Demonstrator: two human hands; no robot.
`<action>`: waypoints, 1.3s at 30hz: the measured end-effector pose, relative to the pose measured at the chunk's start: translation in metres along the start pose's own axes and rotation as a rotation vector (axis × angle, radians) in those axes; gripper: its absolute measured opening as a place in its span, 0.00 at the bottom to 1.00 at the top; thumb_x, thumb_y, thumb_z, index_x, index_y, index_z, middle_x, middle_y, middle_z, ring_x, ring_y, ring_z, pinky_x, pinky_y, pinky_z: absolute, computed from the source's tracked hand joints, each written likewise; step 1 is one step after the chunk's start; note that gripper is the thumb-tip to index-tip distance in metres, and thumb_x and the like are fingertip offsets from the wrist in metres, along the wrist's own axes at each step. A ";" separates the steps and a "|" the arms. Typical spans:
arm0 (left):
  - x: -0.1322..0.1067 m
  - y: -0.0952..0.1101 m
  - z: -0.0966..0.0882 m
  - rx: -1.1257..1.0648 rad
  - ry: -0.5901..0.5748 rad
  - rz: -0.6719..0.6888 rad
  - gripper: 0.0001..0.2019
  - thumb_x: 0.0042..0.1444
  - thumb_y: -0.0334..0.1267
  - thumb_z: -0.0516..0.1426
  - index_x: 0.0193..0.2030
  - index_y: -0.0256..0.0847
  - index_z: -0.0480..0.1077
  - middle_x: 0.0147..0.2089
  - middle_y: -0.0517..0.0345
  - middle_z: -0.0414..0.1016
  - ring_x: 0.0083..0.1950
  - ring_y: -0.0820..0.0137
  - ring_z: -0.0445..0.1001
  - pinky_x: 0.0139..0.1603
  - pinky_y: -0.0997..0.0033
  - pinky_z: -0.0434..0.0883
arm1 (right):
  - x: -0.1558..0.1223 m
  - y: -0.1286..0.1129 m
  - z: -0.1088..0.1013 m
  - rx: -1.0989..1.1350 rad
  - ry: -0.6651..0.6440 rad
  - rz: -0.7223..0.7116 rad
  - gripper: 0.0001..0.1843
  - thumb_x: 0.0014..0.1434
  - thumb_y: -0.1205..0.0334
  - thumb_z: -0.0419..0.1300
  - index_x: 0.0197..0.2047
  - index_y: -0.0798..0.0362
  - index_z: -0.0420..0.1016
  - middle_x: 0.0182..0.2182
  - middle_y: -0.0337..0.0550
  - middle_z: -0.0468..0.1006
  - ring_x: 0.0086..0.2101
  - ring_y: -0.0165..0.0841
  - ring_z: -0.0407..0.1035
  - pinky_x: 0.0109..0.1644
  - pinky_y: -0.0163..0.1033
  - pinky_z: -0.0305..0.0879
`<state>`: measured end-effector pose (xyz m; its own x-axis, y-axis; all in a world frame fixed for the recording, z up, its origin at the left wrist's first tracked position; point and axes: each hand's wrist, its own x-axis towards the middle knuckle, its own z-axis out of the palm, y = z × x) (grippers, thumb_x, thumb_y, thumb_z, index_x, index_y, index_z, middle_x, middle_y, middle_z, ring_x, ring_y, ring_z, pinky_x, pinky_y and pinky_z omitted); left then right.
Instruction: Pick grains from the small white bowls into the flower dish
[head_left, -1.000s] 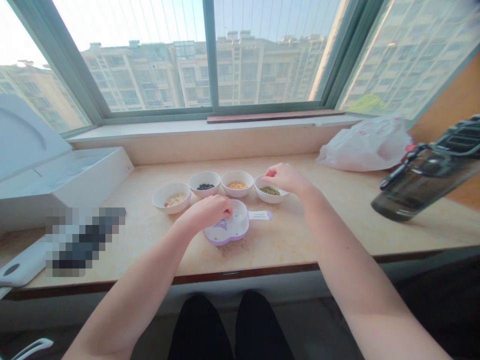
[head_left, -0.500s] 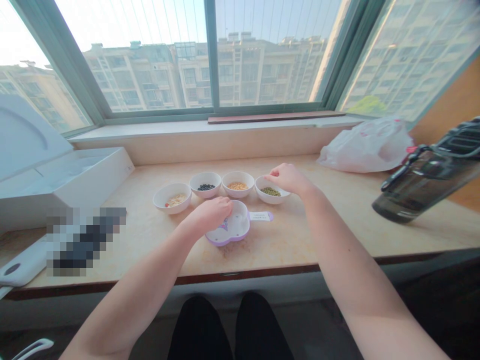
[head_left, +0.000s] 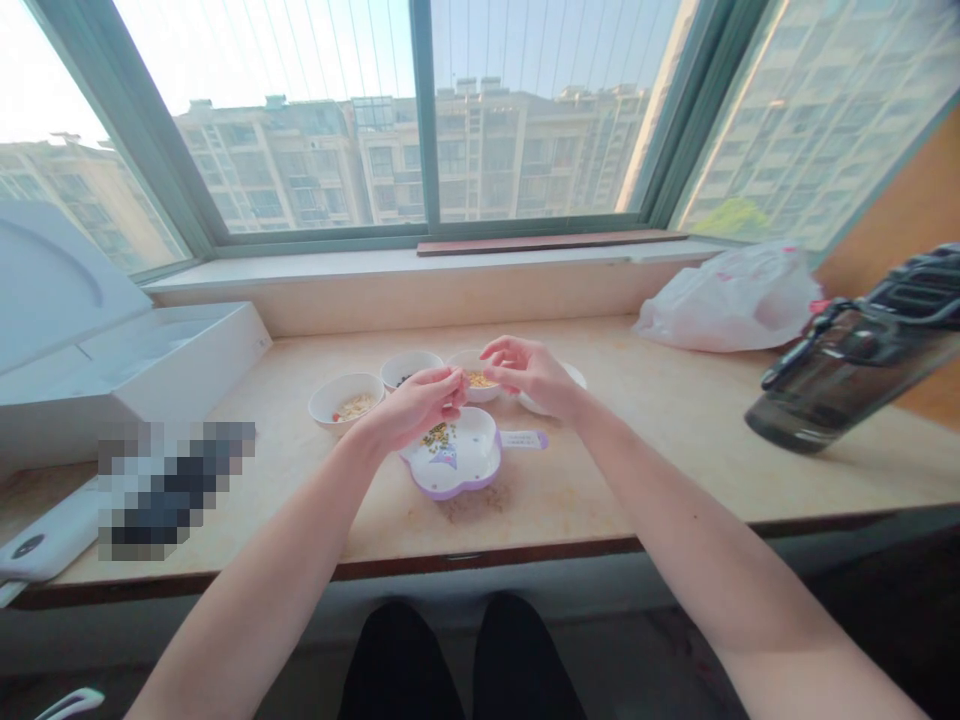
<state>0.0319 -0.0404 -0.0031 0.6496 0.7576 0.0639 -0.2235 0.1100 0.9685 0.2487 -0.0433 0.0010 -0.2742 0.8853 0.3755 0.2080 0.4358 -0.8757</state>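
Purple dish [head_left: 465, 465] shows beans [head_left: 439, 436]; I see left hand [head_left: 412, 405] lifted off it, fingertips pinched, contents unclear. Right hand [head_left: 529, 372] shifted from 2 o'clock bowl [head_left: 572, 377] to 12, fingers half-spread, empty.

A flat high up in a housing block. The stone worktop [head_left: 675, 440] sits under a wide bay window [head_left: 420, 110] facing apartment towers [head_left: 480, 150]. A water bottle [head_left: 847, 360] and a plastic bag [head_left: 731, 300] lie on it.

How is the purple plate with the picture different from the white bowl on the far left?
The shallow, purple-rimmed, cloud-shaped plate has a handle tab and a cartoon picture; the round white bowl is plain and deeper. The plate holds a pile of green and yellow beans; the bowl holds pale flakes. Both are white inside and sit on the beige counter.
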 end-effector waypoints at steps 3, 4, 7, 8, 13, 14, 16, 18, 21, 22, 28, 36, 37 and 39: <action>0.002 -0.005 -0.001 -0.052 0.005 -0.045 0.16 0.56 0.47 0.68 0.36 0.36 0.71 0.33 0.61 0.65 0.33 0.76 0.64 0.34 0.75 0.61 | -0.003 -0.003 0.014 0.113 -0.099 0.033 0.19 0.53 0.50 0.72 0.44 0.51 0.78 0.29 0.37 0.79 0.27 0.30 0.72 0.28 0.34 0.64; 0.002 -0.007 -0.001 -0.059 0.009 -0.052 0.16 0.55 0.47 0.68 0.38 0.36 0.72 0.34 0.60 0.67 0.34 0.76 0.65 0.35 0.75 0.61 | -0.003 -0.003 0.017 0.126 -0.106 0.040 0.19 0.53 0.50 0.72 0.43 0.51 0.78 0.29 0.37 0.79 0.28 0.31 0.73 0.29 0.34 0.65; 0.004 -0.009 0.000 -0.072 0.031 -0.059 0.17 0.54 0.46 0.69 0.39 0.35 0.74 0.34 0.58 0.69 0.35 0.75 0.67 0.35 0.75 0.62 | -0.003 -0.004 0.021 0.111 -0.078 0.031 0.19 0.52 0.47 0.73 0.39 0.52 0.80 0.29 0.39 0.81 0.27 0.31 0.73 0.30 0.36 0.68; 0.004 -0.009 0.001 -0.077 0.036 -0.063 0.17 0.54 0.46 0.70 0.39 0.35 0.74 0.34 0.58 0.69 0.35 0.75 0.67 0.34 0.75 0.61 | -0.002 -0.003 0.021 0.092 -0.062 0.023 0.19 0.52 0.46 0.72 0.38 0.53 0.80 0.29 0.40 0.81 0.26 0.30 0.73 0.30 0.36 0.68; 0.002 -0.005 0.005 -0.111 0.055 -0.083 0.15 0.53 0.43 0.70 0.38 0.35 0.72 0.33 0.60 0.67 0.33 0.76 0.66 0.32 0.76 0.61 | -0.003 0.000 0.021 -0.060 0.031 -0.047 0.20 0.53 0.44 0.71 0.37 0.53 0.84 0.28 0.43 0.83 0.24 0.31 0.74 0.28 0.36 0.68; 0.002 -0.005 0.006 -0.109 0.065 -0.082 0.14 0.54 0.42 0.69 0.37 0.36 0.72 0.33 0.60 0.67 0.33 0.77 0.65 0.32 0.77 0.61 | -0.003 0.001 0.021 -0.100 0.052 -0.070 0.19 0.54 0.44 0.70 0.37 0.53 0.85 0.28 0.43 0.83 0.24 0.31 0.74 0.28 0.36 0.67; 0.001 -0.005 0.008 -0.087 0.091 -0.074 0.13 0.54 0.41 0.68 0.35 0.36 0.70 0.32 0.62 0.66 0.32 0.78 0.64 0.31 0.77 0.60 | -0.003 0.004 0.022 -0.173 0.082 -0.119 0.16 0.56 0.47 0.69 0.37 0.53 0.86 0.30 0.44 0.84 0.24 0.31 0.74 0.29 0.37 0.68; 0.001 -0.005 0.010 -0.030 0.125 -0.049 0.12 0.56 0.40 0.66 0.34 0.37 0.69 0.30 0.63 0.65 0.30 0.78 0.63 0.30 0.77 0.60 | -0.002 0.006 0.023 -0.230 0.095 -0.156 0.14 0.57 0.51 0.68 0.38 0.52 0.86 0.31 0.44 0.84 0.26 0.31 0.74 0.31 0.37 0.68; 0.001 -0.004 0.009 0.161 0.153 0.000 0.10 0.60 0.40 0.61 0.32 0.38 0.67 0.29 0.62 0.65 0.29 0.77 0.63 0.30 0.76 0.61 | -0.002 0.007 0.023 -0.290 0.089 -0.181 0.10 0.59 0.55 0.67 0.37 0.52 0.86 0.31 0.43 0.84 0.27 0.31 0.74 0.34 0.37 0.68; 0.001 -0.003 0.007 0.274 0.169 0.011 0.10 0.62 0.40 0.59 0.32 0.38 0.68 0.29 0.62 0.66 0.28 0.76 0.64 0.30 0.75 0.62 | -0.002 0.006 0.022 -0.308 0.087 -0.182 0.10 0.59 0.56 0.66 0.37 0.52 0.86 0.31 0.42 0.84 0.27 0.31 0.73 0.34 0.37 0.68; -0.003 0.004 -0.006 1.228 0.201 0.077 0.12 0.63 0.35 0.53 0.35 0.41 0.78 0.32 0.56 0.77 0.34 0.67 0.73 0.37 0.69 0.64 | -0.001 0.003 0.004 -0.422 0.174 -0.138 0.13 0.63 0.55 0.61 0.35 0.54 0.83 0.32 0.43 0.84 0.26 0.31 0.71 0.35 0.38 0.65; -0.011 0.000 0.006 1.694 -0.128 -0.010 0.14 0.58 0.26 0.50 0.31 0.39 0.76 0.36 0.51 0.80 0.38 0.65 0.77 0.38 0.70 0.65 | 0.006 0.007 -0.028 -0.536 0.275 -0.065 0.12 0.60 0.56 0.60 0.33 0.54 0.82 0.29 0.43 0.83 0.29 0.34 0.73 0.36 0.39 0.65; -0.012 -0.001 0.009 1.718 -0.128 -0.024 0.14 0.58 0.25 0.50 0.32 0.38 0.76 0.39 0.50 0.81 0.40 0.65 0.77 0.39 0.70 0.66 | 0.007 0.007 -0.031 -0.549 0.287 -0.053 0.12 0.60 0.57 0.60 0.33 0.54 0.82 0.29 0.43 0.82 0.29 0.34 0.73 0.36 0.39 0.65; -0.014 -0.002 0.014 1.755 -0.129 -0.046 0.14 0.58 0.24 0.50 0.33 0.37 0.76 0.43 0.49 0.81 0.42 0.64 0.78 0.40 0.69 0.68 | 0.008 0.008 -0.038 -0.598 0.324 -0.023 0.11 0.59 0.58 0.61 0.32 0.53 0.83 0.28 0.43 0.82 0.29 0.34 0.73 0.36 0.39 0.65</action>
<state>0.0333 -0.0599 -0.0022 0.6997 0.7135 -0.0359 0.7142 -0.6976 0.0564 0.2836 -0.0268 0.0086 -0.0092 0.8379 0.5458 0.7144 0.3874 -0.5827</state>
